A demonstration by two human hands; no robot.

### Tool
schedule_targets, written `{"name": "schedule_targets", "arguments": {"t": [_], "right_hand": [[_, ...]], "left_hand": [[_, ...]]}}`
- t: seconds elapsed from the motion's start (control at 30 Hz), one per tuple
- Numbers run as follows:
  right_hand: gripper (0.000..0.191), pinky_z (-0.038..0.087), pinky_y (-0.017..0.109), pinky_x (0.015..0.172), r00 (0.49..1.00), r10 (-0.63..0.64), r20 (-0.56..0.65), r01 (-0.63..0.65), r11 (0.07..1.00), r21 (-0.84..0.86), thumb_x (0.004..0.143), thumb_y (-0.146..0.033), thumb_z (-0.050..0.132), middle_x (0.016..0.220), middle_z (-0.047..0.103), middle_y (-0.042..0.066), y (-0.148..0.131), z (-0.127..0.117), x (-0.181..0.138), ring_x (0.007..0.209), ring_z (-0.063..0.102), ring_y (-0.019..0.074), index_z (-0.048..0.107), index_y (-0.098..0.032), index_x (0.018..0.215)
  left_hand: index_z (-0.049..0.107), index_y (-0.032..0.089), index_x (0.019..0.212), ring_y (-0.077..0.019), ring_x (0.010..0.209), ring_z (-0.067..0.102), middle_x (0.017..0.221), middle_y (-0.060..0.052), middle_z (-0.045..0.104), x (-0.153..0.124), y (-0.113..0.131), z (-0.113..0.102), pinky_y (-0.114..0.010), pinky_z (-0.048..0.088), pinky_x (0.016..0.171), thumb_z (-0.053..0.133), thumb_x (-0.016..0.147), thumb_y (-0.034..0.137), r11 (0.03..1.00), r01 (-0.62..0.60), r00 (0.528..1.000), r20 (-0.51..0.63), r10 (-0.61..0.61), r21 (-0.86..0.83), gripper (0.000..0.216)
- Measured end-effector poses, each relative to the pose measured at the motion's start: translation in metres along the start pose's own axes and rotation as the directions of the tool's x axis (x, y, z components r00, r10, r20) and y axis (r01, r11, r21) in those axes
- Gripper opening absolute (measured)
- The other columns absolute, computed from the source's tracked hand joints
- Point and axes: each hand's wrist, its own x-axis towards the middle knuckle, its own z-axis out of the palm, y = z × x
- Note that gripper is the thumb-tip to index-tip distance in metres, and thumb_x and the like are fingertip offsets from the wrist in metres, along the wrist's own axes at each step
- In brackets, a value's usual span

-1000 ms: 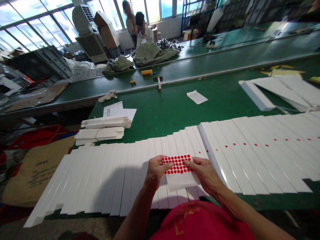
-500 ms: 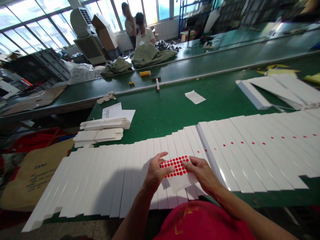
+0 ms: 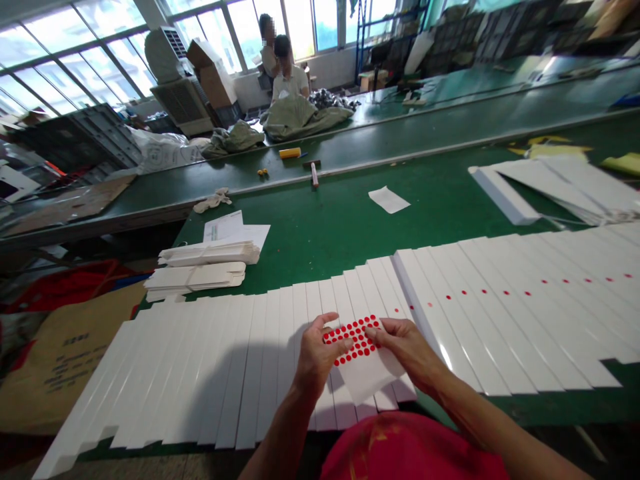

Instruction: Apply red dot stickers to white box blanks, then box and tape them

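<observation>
A sheet of round red stickers, with a bare white lower part, is held up above a row of overlapping flat white boxes. My left hand pinches its left side, thumb lying across the dots and index finger stretched out past the edge. On the opposite edge, my right hand grips the sheet between thumb and fingers, the thumb tip among the dots. Boxes on the right each carry one red dot, while those to the left are plain white. The undersides of the fingers are hidden.
Two bundles of flat white cartons lie at the table's left, by some papers. A loose paper and a scraper-like tool lie farther back. More white cartons rest at right. Two people are across the benches.
The sticker sheet and both hands sit slightly lower in view, and more of the sheet's white lower part shows. A person in the background has shifted. Both hands keep their hold.
</observation>
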Motion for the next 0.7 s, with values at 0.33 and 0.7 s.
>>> {"name": "schedule_targets", "arguments": {"t": [0.33,0.7], "right_hand": [[0.030,0.039,0.023,0.052,0.996,-0.006,0.089,0.015,0.995,-0.101,0.077,-0.045,0.066,0.065,0.066,0.001,0.009,-0.002,0.005,0.054,0.056,0.0123,0.058,-0.017,0.071],[0.035,0.030,0.021,0.047,0.992,-0.079,0.097,0.102,0.961,-0.257,0.076,-0.045,0.066,0.054,0.052,-0.004,0.013,-0.001,0.009,0.049,0.043,0.0088,0.049,-0.018,0.060]], "left_hand": [[0.075,0.018,0.083,-0.0161,0.080,0.058,0.084,-0.006,0.061,0.016,0.025,-0.002,-0.028,0.045,0.073,0.062,0.080,0.029,0.780,-0.336,0.939,0.127,0.319,0.528,0.018],[0.073,0.018,0.074,-0.0148,0.078,0.057,0.082,-0.003,0.061,0.023,0.029,0.017,-0.028,0.044,0.074,0.062,0.073,0.019,0.755,-0.304,0.952,0.151,0.267,0.581,0.011]]}}
